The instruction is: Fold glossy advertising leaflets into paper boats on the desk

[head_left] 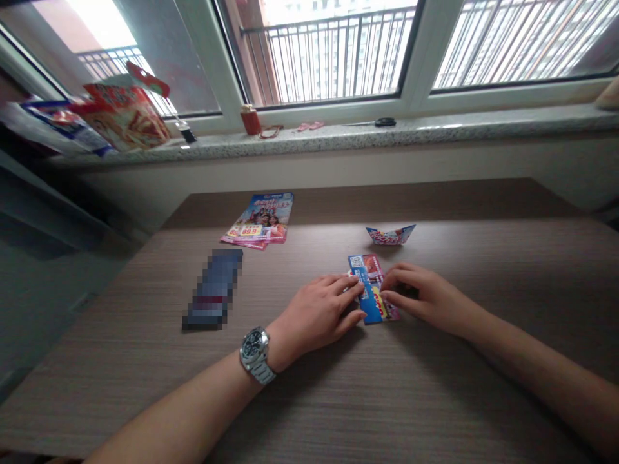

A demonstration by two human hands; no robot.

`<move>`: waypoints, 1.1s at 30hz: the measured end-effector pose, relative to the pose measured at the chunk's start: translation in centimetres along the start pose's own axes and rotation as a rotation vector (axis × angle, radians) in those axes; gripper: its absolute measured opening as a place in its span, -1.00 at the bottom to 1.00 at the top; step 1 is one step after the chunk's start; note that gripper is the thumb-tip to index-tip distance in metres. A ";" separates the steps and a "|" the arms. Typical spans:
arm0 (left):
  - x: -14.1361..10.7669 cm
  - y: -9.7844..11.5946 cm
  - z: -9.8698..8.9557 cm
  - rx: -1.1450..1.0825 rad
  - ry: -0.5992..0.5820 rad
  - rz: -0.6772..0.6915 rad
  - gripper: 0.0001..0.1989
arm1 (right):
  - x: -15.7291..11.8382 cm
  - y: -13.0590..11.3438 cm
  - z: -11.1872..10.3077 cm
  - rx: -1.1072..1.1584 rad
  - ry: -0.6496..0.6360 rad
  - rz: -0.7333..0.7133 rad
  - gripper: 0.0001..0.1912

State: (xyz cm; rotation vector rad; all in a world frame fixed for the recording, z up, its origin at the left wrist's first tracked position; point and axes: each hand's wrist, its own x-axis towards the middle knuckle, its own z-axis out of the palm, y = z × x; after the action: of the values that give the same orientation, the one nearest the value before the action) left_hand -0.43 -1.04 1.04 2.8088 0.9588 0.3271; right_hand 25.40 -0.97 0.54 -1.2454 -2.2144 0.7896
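A folded colourful flyer [372, 299] lies on the wooden table, with blue, yellow and pink print and a QR code at its far left corner. My left hand [326, 309], below a silver watch [255, 351] on the wrist, rests with its fingers spread on the flyer's left side. At the flyer's right edge is my right hand [418, 293], its thumb and forefinger curved towards each other and touching the paper; whether they pinch it is too small to tell. Just beyond the flyer stands a small folded paper boat [391, 236].
Several flyers [264, 219] are stacked at the back left of the table [300, 399]. A dark pixelated phone-like object [213, 290] lies left of my left hand. Snack bags [126, 116], a red lighter-like item [250, 120] and scissors [385, 122] sit on the windowsill.
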 end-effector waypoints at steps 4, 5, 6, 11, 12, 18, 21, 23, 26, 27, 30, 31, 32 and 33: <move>0.0 -0.1 0.1 -0.010 0.012 -0.002 -0.52 | 0.3 0.3 0.3 -0.024 0.041 -0.028 -0.83; -0.1 -0.1 0.1 -0.013 0.013 -0.003 -0.52 | 0.3 0.4 0.4 -0.030 0.062 -0.042 -0.83; -0.1 -0.1 0.1 -0.016 0.013 -0.003 -0.52 | 0.4 0.6 0.6 -0.039 0.088 -0.058 -0.84; 0.0 -0.2 0.3 -0.042 0.026 0.006 -0.53 | 0.5 1.4 1.3 -0.138 0.190 -0.185 -0.88; 0.0 -0.2 0.4 -0.050 0.031 0.006 -0.54 | 0.5 1.6 1.4 -0.157 0.190 -0.210 -0.86; 0.1 -0.6 0.6 -0.072 0.059 0.024 -0.58 | 0.3 2.6 1.7 -0.235 0.168 -0.304 -0.69; 0.2 -0.7 0.6 -0.045 0.068 0.003 -0.59 | 0.0 2.7 1.8 -0.263 0.161 -0.322 -0.68; 0.3 -0.6 0.5 -0.015 0.080 -0.035 -0.59 | -0.1 2.6 1.9 -0.273 0.159 -0.329 -0.68; 0.3 -0.4 0.2 0.003 0.088 -0.087 -0.57 | -0.3 2.3 2.1 -0.272 0.144 -0.349 -0.68; 0.3 -0.4 0.2 -0.003 0.083 -0.095 -0.55 | -0.3 2.2 2.1 -0.269 0.140 -0.354 -0.69; 0.3 -0.5 0.1 -0.033 0.059 -0.098 -0.44 | -0.4 1.9 2.2 -0.261 0.122 -0.356 -0.71; 0.2 -0.5 0.1 -0.041 0.055 -0.096 -0.41 | -0.4 1.9 2.2 -0.260 0.116 -0.353 -0.71; 0.2 -0.6 0.1 -0.047 0.057 -0.094 -0.39 | -0.4 1.9 2.2 -0.260 0.110 -0.351 -0.71; 0.2 -0.6 0.2 -0.050 0.060 -0.092 -0.40 | -0.4 1.9 2.2 -0.260 0.106 -0.350 -0.71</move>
State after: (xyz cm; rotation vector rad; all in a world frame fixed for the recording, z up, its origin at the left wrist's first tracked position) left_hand -0.60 -0.44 0.78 2.7133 1.0735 0.4192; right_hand 25.31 -1.07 -2.38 -0.9413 -2.4078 0.3013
